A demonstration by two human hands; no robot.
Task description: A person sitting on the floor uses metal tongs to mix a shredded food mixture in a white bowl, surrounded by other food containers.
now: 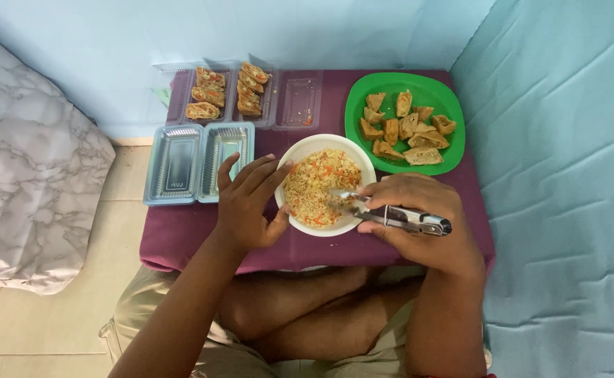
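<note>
The right hand [419, 224] grips metal tongs [391, 214], tips in the rice bowl [300, 220]. The left hand [247, 203], fingers spread, steadies the bowl's rim.

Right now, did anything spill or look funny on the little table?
Nothing has spilled. The rice mixture sits inside the white bowl, steadied by the left hand, while the right hand holds metal tongs.

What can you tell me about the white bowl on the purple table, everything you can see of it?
The white bowl is round, smooth and plain, possibly plastic or ceramic. It stands upright near the front of the purple-covered table, just beside the green plate. It holds a yellowish crumbly filling flecked with orange. The left hand steadies its rim, while the right hand dips metal tongs into the filling.
</note>
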